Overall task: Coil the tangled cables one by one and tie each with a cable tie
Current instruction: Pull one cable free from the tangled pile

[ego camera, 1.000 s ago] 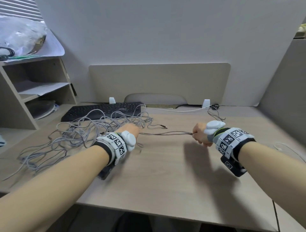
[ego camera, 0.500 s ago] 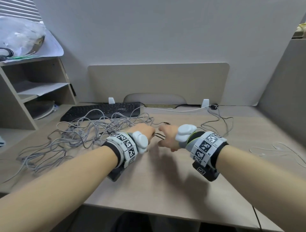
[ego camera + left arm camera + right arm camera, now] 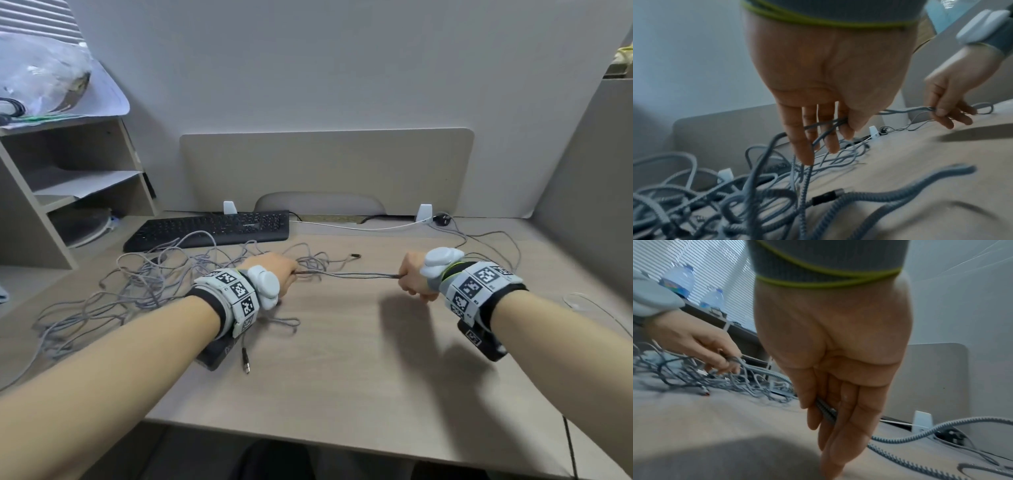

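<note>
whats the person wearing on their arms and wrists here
Both forearms are bare, no sleeves. Each wrist carries a wide band of white square tiles printed with black-and-white fiducial markers over a black cuff, a rounded white pod toward the hand, and a black camera block underneath. Wrist views show a grey ribbed strap edged in lime green.

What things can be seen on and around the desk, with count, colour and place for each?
cables: many, grey, tangled on desk's left; some stretched between both hands
keyboard: one, black, back of desk
desk: one, light wood
shelf unit: one, beige, far left
water bottles: two, clear, by the blinds
left hand: pinches the stretched cables
right hand: grips their other end
</note>
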Available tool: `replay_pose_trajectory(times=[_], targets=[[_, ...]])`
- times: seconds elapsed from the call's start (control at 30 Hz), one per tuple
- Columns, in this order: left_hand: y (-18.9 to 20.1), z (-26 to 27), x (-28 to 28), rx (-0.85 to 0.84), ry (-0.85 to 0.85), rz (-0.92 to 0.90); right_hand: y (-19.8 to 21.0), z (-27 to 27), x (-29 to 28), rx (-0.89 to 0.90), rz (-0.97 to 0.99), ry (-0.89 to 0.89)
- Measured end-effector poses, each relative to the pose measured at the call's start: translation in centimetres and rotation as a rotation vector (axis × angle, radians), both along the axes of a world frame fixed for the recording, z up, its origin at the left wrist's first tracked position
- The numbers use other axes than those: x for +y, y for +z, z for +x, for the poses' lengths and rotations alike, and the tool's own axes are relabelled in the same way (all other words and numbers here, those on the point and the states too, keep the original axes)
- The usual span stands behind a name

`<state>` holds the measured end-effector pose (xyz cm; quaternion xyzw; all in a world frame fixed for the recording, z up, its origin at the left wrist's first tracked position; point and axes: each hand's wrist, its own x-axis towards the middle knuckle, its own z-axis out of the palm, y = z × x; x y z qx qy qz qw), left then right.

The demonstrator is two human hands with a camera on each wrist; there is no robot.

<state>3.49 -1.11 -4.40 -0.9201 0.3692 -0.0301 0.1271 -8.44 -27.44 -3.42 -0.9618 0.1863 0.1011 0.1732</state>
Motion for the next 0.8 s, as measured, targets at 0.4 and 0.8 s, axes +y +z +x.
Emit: replay_pose_trajectory(times=[0.4, 0.8], targets=[[-0.3, -2.5, -1.9, 0.084, 0.012, -0.087, 0.2, 1.8, 9.9, -0.082, -0.005, 0.356], [0.8, -5.4, 4.9, -0.025, 0.036, -0.293, -0.5, 3.2, 11.9, -0.006, -0.029, 0.356]])
